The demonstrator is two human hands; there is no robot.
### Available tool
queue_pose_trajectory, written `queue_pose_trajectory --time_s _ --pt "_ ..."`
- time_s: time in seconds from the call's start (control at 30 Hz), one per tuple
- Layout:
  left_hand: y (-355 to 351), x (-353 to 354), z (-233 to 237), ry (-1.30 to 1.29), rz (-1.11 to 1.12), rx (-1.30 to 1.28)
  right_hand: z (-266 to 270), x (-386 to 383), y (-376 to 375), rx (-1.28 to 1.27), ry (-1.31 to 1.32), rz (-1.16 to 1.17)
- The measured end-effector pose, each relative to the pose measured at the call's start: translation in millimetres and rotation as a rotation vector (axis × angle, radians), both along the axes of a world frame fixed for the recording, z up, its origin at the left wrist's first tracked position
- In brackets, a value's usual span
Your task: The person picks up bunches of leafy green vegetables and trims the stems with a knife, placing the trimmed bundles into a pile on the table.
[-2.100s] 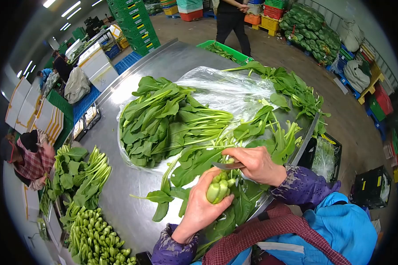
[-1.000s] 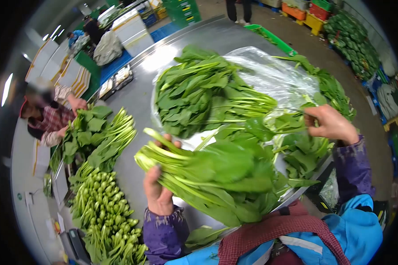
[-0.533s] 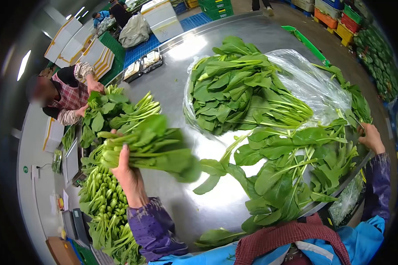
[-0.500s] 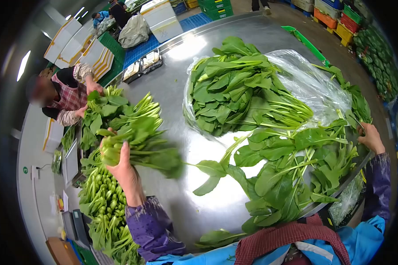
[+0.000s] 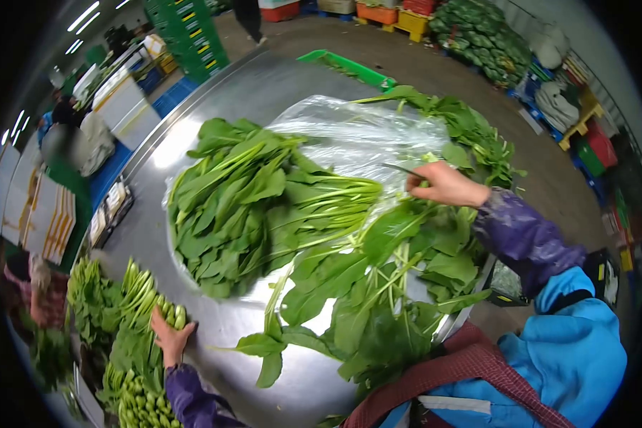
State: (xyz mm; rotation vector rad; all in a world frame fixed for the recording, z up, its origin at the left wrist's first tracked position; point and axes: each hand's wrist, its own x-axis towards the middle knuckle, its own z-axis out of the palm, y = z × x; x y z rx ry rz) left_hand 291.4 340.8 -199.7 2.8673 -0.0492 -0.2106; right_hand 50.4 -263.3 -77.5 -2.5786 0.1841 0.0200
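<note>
My left hand [image 5: 171, 338] rests against the stem ends of a bunch of leafy greens [image 5: 139, 342] at the table's left edge. Thumb and fingers are spread apart there. In my right hand [image 5: 451, 185] is a small knife [image 5: 402, 170], its thin dark blade pointing left above the table. Below that hand lie loose green leaves and stalks [image 5: 406, 264]. A large heap of untrimmed greens [image 5: 228, 207] lies on a clear plastic bag [image 5: 335, 128], stems toward the right. Several bunches with pale cut stems [image 5: 139, 403] are piled at the lower left.
The steel table [image 5: 217, 360] reflects bright light. A green tray [image 5: 349, 68] sits at its far edge, and packaged goods [image 5: 110, 210] lie at the left edge. Another person's arm [image 5: 41, 292] shows at far left. Green crates [image 5: 185, 36] are stacked behind.
My left hand has carried the bunch down to the pile at left and loosened its fingers. My right hand has swung inward over the greens with the knife. The view has turned right.
</note>
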Motion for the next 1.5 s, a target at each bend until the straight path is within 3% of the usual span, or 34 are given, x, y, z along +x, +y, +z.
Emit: queue_pose_trajectory --time_s 0.1,0.13,0.2,0.3,0.47,0.53,0.57,0.6,0.67,0.73,0.8,0.87,0.93,1.0,1.07,1.1,1.13,1.23,1.27,1.33,1.5 --pt "-1 -4 26 0.049 -0.053 -0.110 -30 26 10 0.061 -0.009 -0.065" --pt "1 -4 29 -0.052 -0.097 -0.200 -43 35 13 0.062 -0.012 -0.068" --pt "0 -8 38 -0.158 -0.141 -0.285 -73 51 17 -0.211 -0.024 -0.220" --pt "-21 -28 55 -0.306 -0.109 -0.537 -98 65 18 -0.181 0.022 -0.181" --pt "-60 -70 88 -0.242 -0.148 -0.705 -50 50 26 -0.005 -0.129 -0.075" --pt "-78 -87 98 -0.153 -0.148 -0.840 -16 38 40 0.249 -0.059 -0.071" --pt "-90 -97 103 -0.151 -0.179 -0.881 -7 31 45 0.342 -0.152 -0.060" --pt "-100 -107 110 -0.121 -0.179 -0.864 9 20 49 0.340 -0.156 -0.056" --pt "-118 -127 116 -0.124 -0.258 -0.886 47 -5 55 0.601 -0.162 -0.232" --pt "-138 -151 127 -0.171 -0.266 -0.906 62 -28 58 0.650 -0.220 -0.227" --pt "-156 -177 143 -0.255 -0.353 -0.757 63 -45 70 0.698 -0.278 -0.228" --pt "-189 -201 161 -0.621 -0.724 -0.569 57 -54 98 0.676 -0.293 -0.189" --pt "-226 -230 175 -0.737 -0.849 -0.539 44 -60 125 0.654 -0.361 -0.051" --pt "-257 -252 196 -0.660 -0.825 -0.403 36 -65 143 0.509 -0.473 0.206" --pt "-263 -251 165 -0.512 -0.856 -0.567 41 -75 158 0.612 -0.354 0.229" --pt "-262 -252 160 -0.360 -0.760 -0.745 42 -78 161 0.714 -0.320 0.168" --pt "-259 -254 159 -0.363 -0.759 -0.738 41 -78 161 0.720 -0.323 0.171" --pt "-252 -259 148 -0.028 -0.529 -0.983 28 -77 154 0.270 -0.587 0.201" --pt "-252 -260 146 -0.028 -0.529 -0.982 26 -78 153 0.270 -0.587 0.201" --pt "-251 -262 144 0.042 -0.529 -1.025 25 -81 155 0.023 -0.536 0.309" --pt "-253 -267 151 -0.002 -0.612 -1.029 35 -79 163 -0.054 -0.470 0.300"
